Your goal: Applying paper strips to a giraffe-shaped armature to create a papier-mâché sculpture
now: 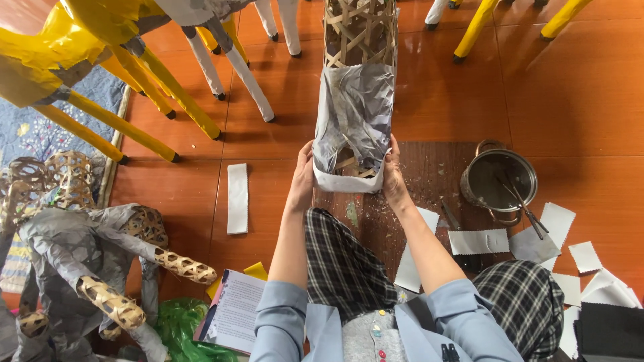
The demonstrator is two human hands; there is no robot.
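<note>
A tall woven bamboo frame stands on the floor in front of me. Its near part is covered with grey crumpled paper, with a white paper strip along the bottom edge. My left hand presses flat against the left side of the paper-covered end. My right hand presses against its right side. Both hands touch the paper at the lower edge, fingers stretched along it.
A metal pot with a brush in it sits at right, with several white paper pieces around it. A white strip lies at left. Paper-covered animal figures stand at left; yellow and white figure legs at the back.
</note>
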